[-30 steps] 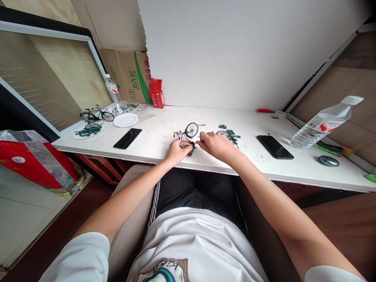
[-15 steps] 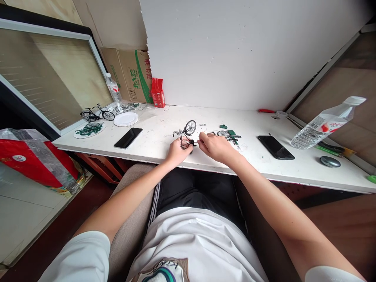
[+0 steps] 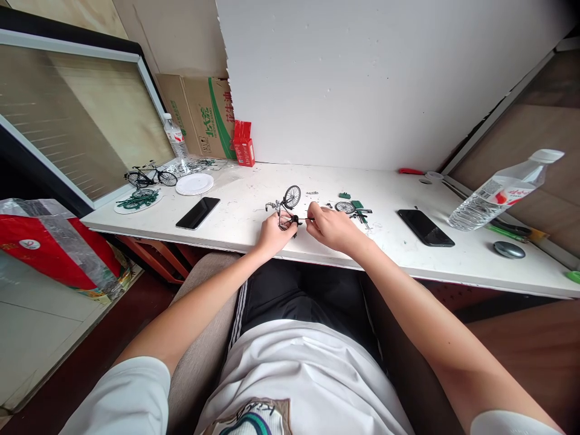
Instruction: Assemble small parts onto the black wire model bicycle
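My left hand (image 3: 273,235) is closed around one end of a black model bicycle (image 3: 292,197), just above the table's front edge. One of its wheels stands up beyond my fingers, and the small handlebar pokes out at the left. Facing it, my right hand (image 3: 334,225) is pinched on a small screwdriver (image 3: 303,219); only the thin dark shaft shows, pointing left at the bicycle's hub, while my fingers hide the handle. Whether the tip touches the hub I cannot tell. Right of that hand lie a loose wheel (image 3: 345,207) and green model parts (image 3: 357,205).
The white table (image 3: 254,181) carries a phone (image 3: 198,212) on the left and another phone (image 3: 426,227) on the right. A finished-looking model bicycle (image 3: 149,175), a white plate (image 3: 194,183) and green parts (image 3: 138,199) sit far left. A water bottle (image 3: 501,192) leans at right.
My right hand has drawn slightly away from the bicycle and turned a little, so more of the screwdriver's shaft shows. My left hand keeps its hold, the bicycle barely shifted.
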{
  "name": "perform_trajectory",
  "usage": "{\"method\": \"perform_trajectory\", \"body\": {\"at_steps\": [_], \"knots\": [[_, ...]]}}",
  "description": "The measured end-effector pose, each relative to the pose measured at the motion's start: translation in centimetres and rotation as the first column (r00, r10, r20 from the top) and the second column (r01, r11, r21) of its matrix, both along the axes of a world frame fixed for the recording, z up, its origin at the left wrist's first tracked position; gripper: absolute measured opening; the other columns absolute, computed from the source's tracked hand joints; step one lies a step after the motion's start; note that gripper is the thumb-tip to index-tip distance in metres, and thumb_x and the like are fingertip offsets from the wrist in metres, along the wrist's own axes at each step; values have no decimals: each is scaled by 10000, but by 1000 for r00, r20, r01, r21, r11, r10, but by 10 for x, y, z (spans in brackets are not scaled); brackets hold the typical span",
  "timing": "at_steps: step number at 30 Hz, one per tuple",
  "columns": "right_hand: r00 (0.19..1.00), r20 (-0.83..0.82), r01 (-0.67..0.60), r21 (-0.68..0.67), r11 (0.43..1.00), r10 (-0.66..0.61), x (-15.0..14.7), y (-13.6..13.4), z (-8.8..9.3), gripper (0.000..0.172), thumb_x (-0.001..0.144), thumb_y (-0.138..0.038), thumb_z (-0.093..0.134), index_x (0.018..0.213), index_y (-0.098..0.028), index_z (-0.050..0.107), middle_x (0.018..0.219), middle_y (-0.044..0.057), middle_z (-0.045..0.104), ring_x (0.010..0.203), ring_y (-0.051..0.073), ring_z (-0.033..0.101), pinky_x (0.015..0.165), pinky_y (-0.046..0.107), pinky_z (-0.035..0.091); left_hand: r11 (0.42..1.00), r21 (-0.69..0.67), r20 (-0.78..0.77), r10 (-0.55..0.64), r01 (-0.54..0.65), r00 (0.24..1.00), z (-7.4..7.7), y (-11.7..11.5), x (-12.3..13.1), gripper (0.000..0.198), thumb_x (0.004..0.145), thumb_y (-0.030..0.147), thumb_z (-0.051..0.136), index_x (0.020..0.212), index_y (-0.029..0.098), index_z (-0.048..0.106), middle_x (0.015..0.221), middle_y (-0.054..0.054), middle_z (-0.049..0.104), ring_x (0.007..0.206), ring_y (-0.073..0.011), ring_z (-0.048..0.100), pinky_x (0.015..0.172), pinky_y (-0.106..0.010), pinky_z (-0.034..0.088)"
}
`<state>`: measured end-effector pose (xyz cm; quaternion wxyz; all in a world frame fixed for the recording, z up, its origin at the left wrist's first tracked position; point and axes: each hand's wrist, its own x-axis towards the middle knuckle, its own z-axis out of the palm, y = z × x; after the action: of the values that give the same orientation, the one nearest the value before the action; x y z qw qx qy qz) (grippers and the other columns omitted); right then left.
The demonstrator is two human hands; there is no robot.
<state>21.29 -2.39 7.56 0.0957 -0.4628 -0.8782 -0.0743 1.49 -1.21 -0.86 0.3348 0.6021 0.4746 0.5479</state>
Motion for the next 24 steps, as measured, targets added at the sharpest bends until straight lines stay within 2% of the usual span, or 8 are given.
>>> {"method": "perform_trajectory", "body": {"at_steps": [3, 7, 10, 13, 16, 20, 24], "knots": [[999, 48, -10, 25, 1000, 9, 0, 1, 2, 270, 1138, -349, 357, 1143, -173, 562, 918, 126, 748, 775, 256, 645, 630, 323, 240, 1000, 8, -25, 20, -20, 999, 1, -2, 1, 233, 823, 240, 811, 1027, 180, 713, 854, -48, 768, 757, -186, 724, 749, -296, 558], [996, 87, 23, 42, 999, -27, -1, 1, 4, 404, 1171, -413, 306, 995, -192, 595, 862, 113, 731, 716, 231, 621, 625, 321, 206, 999, 11, -48, 34, -34, 998, 3, -4, 1, 220, 833, 245, 805, 1017, 185, 700, 829, -41, 766, 738, -186, 721, 750, -302, 551], [997, 63, 39, 39, 998, -42, -1, 1, 3, 455, 1177, -455, 285, 995, -190, 608, 837, 106, 734, 693, 228, 619, 626, 322, 201, 999, 19, -60, 34, -33, 998, 3, -5, 1, 224, 845, 263, 804, 1026, 183, 699, 849, -50, 775, 748, -190, 726, 759, -308, 552], [1000, -9, 8, 24, 1000, -8, 0, 1, 2, 360, 1153, -442, 355, 1167, -169, 590, 833, 89, 745, 704, 240, 637, 630, 317, 219, 999, 36, -68, 29, -27, 997, 4, -6, 2, 240, 866, 304, 807, 1043, 181, 701, 848, -54, 771, 767, -194, 729, 770, -310, 554], [998, -54, -22, 0, 1000, 22, 1, 0, 2, 272, 1098, -345, 425, 1258, -153, 534, 894, 93, 763, 738, 252, 646, 629, 320, 249, 999, 41, -56, 24, -22, 998, 4, -7, 2, 253, 882, 347, 810, 1048, 186, 707, 842, -50, 765, 773, -193, 728, 777, -307, 557], [998, -36, -43, -19, 999, 43, 2, -2, 4, 221, 1090, -294, 414, 1224, -148, 511, 984, 131, 759, 777, 255, 637, 619, 324, 259, 999, 33, -21, 29, -28, 999, 5, -7, 2, 230, 889, 336, 799, 1040, 192, 701, 841, -44, 764, 748, -184, 721, 762, -301, 557], [999, 28, -41, 33, 999, 40, 2, -1, 5, 244, 1142, -341, 359, 1141, -171, 534, 944, 135, 735, 807, 259, 638, 623, 323, 241, 999, 24, 33, 35, -36, 999, 7, -7, 3, 230, 879, 340, 808, 1021, 199, 695, 805, -35, 758, 702, -182, 714, 726, -298, 553]]}}
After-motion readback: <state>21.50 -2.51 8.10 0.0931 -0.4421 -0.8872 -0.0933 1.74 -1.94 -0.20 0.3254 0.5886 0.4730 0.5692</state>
